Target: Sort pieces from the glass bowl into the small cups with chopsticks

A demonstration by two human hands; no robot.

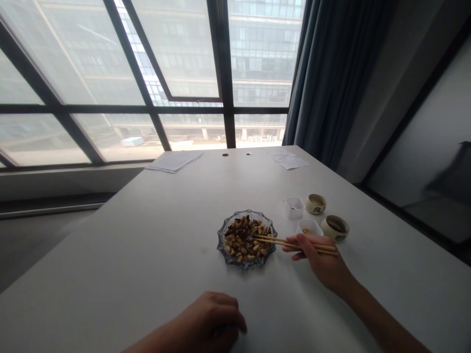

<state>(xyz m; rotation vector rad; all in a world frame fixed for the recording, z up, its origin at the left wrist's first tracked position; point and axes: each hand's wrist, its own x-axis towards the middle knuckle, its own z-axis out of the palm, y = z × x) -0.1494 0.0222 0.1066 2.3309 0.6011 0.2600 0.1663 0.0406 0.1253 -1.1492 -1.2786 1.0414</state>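
Observation:
My right hand [324, 262] is closed around a pair of wooden chopsticks [271, 239], which point left. Their tips reach into a mix of nuts or seeds [241, 247], some pale and some dark, in a scalloped glass dish [221, 245]. Whether the tips pinch a piece cannot be made out. Near the table's front edge my left hand [213, 314] rests with its fingers curled and nothing visible in them. Just beyond the right hand is a small clear plastic container [309, 225] with a few pieces inside, partly hidden by that hand.
Another clear container [294, 208] stands behind it. To the right are two ceramic cups, one farther back [315, 204] and one nearer [334, 228] with dark contents. Papers lie at the white table's [165, 235] far left [174, 161] and far right [289, 159].

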